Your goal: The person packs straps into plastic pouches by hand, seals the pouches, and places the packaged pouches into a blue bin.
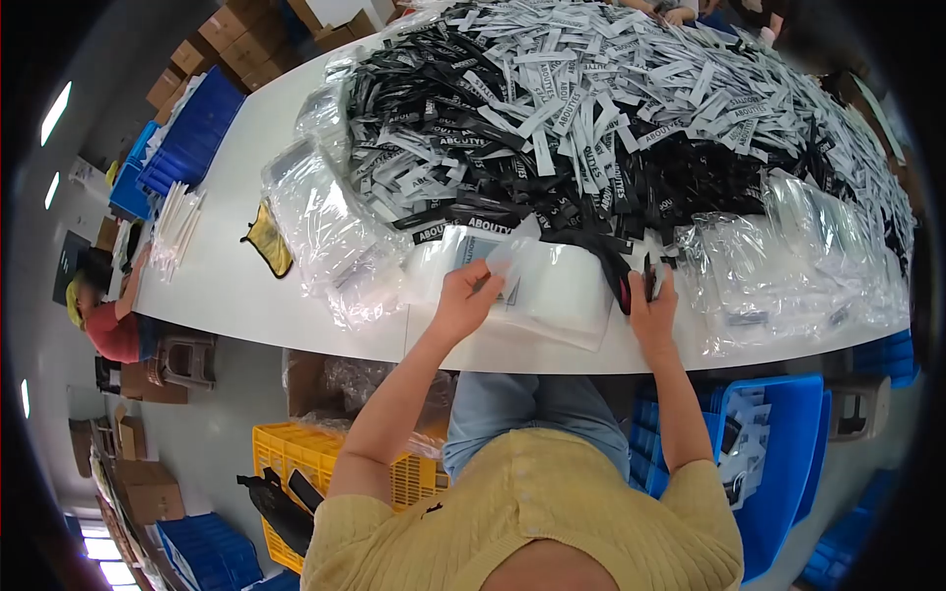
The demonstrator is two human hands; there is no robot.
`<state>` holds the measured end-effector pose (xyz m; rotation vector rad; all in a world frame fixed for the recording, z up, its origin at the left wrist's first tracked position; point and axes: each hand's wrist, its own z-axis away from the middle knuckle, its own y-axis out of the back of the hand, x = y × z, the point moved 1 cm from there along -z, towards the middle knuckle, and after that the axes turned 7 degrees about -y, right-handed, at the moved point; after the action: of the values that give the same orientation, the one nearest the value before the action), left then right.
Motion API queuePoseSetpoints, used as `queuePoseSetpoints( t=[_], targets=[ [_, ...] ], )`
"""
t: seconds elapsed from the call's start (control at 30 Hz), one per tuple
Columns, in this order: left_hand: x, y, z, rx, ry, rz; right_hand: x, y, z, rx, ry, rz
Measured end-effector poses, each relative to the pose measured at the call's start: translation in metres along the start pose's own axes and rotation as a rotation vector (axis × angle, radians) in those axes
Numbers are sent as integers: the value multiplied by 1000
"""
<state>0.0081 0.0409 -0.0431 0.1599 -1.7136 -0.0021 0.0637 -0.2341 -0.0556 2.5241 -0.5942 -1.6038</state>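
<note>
Above the near table edge, my left hand (465, 299) pinches a small translucent plastic bag (514, 251) between thumb and fingers. Beneath it lies a stack of clear plastic bags (562, 291), with a grey printed piece (485, 248) showing at its upper left. My right hand (652, 310) is closed at the stack's right side around a narrow dark item, too small to name. Black strips (606, 258) lie just left of that hand, beside a dark piece with a red edge. Beyond both hands rises a big heap of printed black and white strips (567, 108).
Clear packaged bundles (330, 231) lie left on the table, and more clear bags (778, 271) lie right. A yellow-and-black cloth piece (268, 241) is farther left. Below stand a yellow crate (281, 468) and a blue bin (778, 492). Another person (110, 330) sits at far left.
</note>
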Motion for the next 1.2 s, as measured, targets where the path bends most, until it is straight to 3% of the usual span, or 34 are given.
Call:
queuePoseSetpoints(
  t=[0.1, 0.2, 0.33, 0.4, 0.47, 0.5, 0.6, 0.63, 0.73, 0.77, 0.83, 0.87, 0.9, 1.0, 1.1, 1.2],
  targets=[
    [24, -16, 5, 89, -250, -368, -26, 4, -4, -291, -18, -47],
    [51, -35, 12, 32, -604, -598, -52, -19, -1, -369, -99, -250],
    [60, -37, 11, -163, -941, -877, -89, -35, -9, -709, -676, -429],
    [60, -36, 10, -195, -1032, -864, -85, -39, -10, -727, -655, -423],
    [65, -35, 13, -140, -867, -727, -90, -41, -13, -671, -553, -359],
    [68, -35, 14, -110, -787, -655, -82, -42, -12, -640, -416, -309],
    [60, -42, 14, 0, -260, -134, -88, -45, -10, -682, 128, -36],
    [67, -34, 10, -187, -102, -154, -103, -45, -8, -708, 233, 28],
    [59, -33, 4, -132, 41, 312, -102, -50, -7, -591, 295, -81],
    [60, -30, 5, -136, 129, 342, -100, -50, -8, -637, 196, -84],
    [53, -34, 4, -83, 35, 239, -94, -48, -8, -725, -2, -82],
    [50, -37, 1, -48, -17, 186, -97, -49, -10, -659, 58, -54],
    [58, -38, 1, 5, -224, -19, -102, -52, -13, -599, 120, -32],
    [63, -30, -7, -22, -412, -447, -106, -60, -10, -428, 416, 32],
    [59, -27, -14, 33, -467, -402, -111, -57, -8, -454, 514, 63],
    [53, -19, -27, 131, -566, -307, -109, -55, 4, -558, 463, 107]
  ],
)
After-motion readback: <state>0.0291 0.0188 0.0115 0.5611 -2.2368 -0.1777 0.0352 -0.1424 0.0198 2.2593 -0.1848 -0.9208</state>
